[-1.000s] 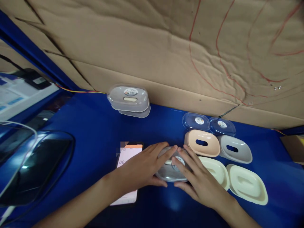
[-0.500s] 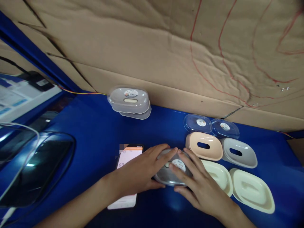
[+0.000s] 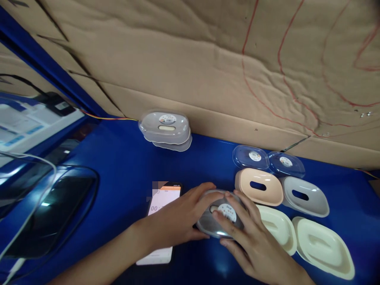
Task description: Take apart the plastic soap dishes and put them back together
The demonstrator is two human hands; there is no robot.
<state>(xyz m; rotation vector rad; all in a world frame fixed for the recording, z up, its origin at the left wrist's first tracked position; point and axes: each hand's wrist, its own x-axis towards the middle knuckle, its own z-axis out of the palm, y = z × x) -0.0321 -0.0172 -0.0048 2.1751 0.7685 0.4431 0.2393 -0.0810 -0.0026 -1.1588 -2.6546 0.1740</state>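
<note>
Both hands clasp the grey box (image 3: 218,215) on the blue table (image 3: 124,166): left hand (image 3: 181,215) wraps its left side, fingers over the clear lid; right hand (image 3: 252,237) covers the right side, fingertips (image 3: 216,213) by the round sticker. Box sits front-centre, just right of the phone (image 3: 160,221), which lies partly under the left wrist. Right of it: peach tray (image 3: 258,187), grey tray (image 3: 305,196), two cream bases (image 3: 323,247), two clear lids (image 3: 251,156). Closed boxes stack (image 3: 165,128) stands at the cardboard wall (image 3: 208,59).
</note>
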